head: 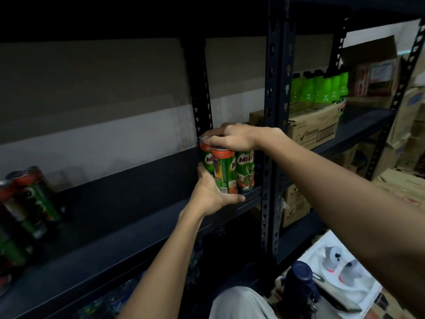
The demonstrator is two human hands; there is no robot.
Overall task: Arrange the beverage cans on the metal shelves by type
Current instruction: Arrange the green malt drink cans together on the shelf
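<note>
A dim storeroom holds dark metal shelves (128, 217) against a grey wall. At the right end of the middle shelf, by the perforated upright (274, 134), a cluster of green Milo cans (226, 171) sits at the front edge. The right hand (232, 138) lies over the can tops from above, fingers curled down around the rims and clasping them. The left hand (211, 192) cups the cluster from below and the left side, its thumb stretched under the front can's base and its fingers wrapped behind, so the cans sit squeezed between both hands. More cans (30, 199) of the same sort stand at the shelf's far left end. Beyond the upright, green bottles (319, 88) stand on a cardboard box (312, 130).
</note>
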